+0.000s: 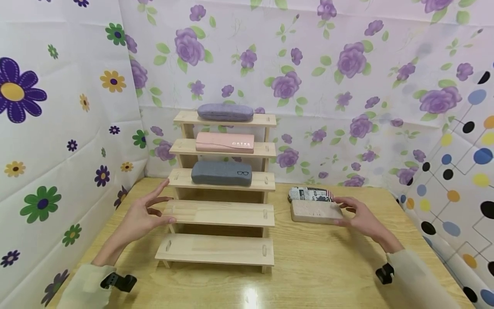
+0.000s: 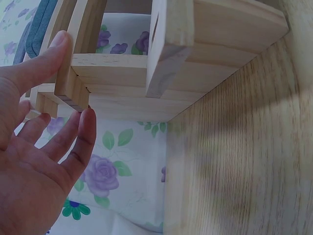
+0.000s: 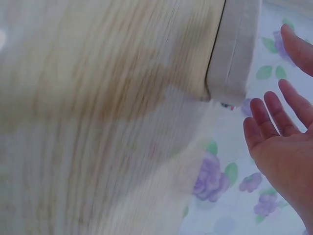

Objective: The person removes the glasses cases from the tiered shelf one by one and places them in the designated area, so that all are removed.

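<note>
A light wooden stepped rack (image 1: 216, 249) stands on the table. On its upper steps lie a purple glasses case (image 1: 225, 112), a pink glasses case (image 1: 225, 142) and a blue-grey glasses case (image 1: 221, 173). At the rack's left side my left hand (image 1: 140, 216) grips the end of a step (image 2: 73, 90) between thumb and fingers. My right hand (image 1: 360, 219) is spread around the right end of a beige glasses case (image 1: 314, 211). In the right wrist view, a gap shows between these fingers (image 3: 261, 115) and the case. Behind it lies a newspaper-print case (image 1: 308, 193).
The wooden table (image 1: 308, 266) reaches back to a flower-printed cloth (image 1: 239, 51). Patterned cloths also hang at the left (image 1: 65, 141) and right (image 1: 463, 171). The rack's two lowest steps carry no case.
</note>
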A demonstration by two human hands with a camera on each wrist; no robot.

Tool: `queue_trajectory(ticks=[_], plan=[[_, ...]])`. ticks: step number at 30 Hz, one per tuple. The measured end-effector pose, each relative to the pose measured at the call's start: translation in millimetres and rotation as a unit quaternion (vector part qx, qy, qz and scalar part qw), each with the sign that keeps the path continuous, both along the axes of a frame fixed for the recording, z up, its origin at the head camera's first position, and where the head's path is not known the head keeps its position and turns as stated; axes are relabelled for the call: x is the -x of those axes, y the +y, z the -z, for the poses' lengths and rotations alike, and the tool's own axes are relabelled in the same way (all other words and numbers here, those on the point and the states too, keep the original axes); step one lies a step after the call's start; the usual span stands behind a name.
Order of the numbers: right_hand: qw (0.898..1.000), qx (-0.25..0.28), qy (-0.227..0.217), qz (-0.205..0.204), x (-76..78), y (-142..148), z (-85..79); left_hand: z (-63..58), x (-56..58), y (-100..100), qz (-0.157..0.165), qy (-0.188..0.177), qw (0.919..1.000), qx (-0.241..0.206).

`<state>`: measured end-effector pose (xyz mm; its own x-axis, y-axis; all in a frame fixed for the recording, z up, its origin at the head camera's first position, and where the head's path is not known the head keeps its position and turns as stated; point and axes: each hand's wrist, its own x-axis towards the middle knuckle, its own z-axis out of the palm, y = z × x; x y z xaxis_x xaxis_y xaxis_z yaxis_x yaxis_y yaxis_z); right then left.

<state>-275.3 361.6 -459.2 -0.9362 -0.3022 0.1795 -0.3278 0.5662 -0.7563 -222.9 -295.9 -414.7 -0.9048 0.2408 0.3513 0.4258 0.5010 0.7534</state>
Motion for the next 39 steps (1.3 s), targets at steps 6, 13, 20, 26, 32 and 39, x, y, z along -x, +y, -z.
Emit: queue_trajectory(ticks=[6,13,20,26,32,39], plan=[[1.0,-0.008,0.021,-0.011,-13.9,-15.6,-6.2,-2.0,0.3,0.0,0.001,0.002,1.0,0.0],[0.999,-0.002,0.033,-0.038,-30.5,-43.4,-17.7,-1.7,-0.6,0.9,-0.003,0.0,1.0,0.005],[0.998,0.006,0.043,-0.049,-40.2,-70.0,-28.0,-1.9,0.0,0.2,-0.002,-0.005,1.0,0.003],[0.997,0.005,0.049,-0.056,-47.4,-93.0,-43.2,-1.2,0.4,0.1,-0.003,-0.007,1.0,0.001],[0.997,0.014,0.049,-0.058,-51.0,-116.0,-61.2,-0.7,0.7,0.0,0.0,-0.007,1.0,0.0],[0.995,0.0,0.081,-0.064,-48.5,-142.8,-81.8,-0.4,1.0,-1.0,-0.003,-0.006,1.0,0.001]])
